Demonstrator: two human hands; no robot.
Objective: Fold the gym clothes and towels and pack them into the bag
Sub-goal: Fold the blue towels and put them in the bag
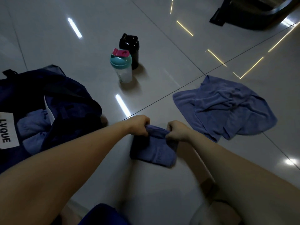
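Note:
A small blue towel [153, 151] lies folded on the grey tiled floor in front of me. My left hand [138, 126] and my right hand [177, 131] each pinch one end of its far edge, which is lifted and rolled between them. A second blue towel [227, 108] lies crumpled and unfolded on the floor to the right. At the left sits the dark navy bag [71, 101], open, with a white label and folded blue cloth pieces [32, 125] inside.
Two shaker bottles stand on the floor beyond my hands: a clear one with a teal lid and pink cap [121, 65], and a black one [129, 49] just behind it. A dark piece of furniture [253, 13] occupies the top right corner.

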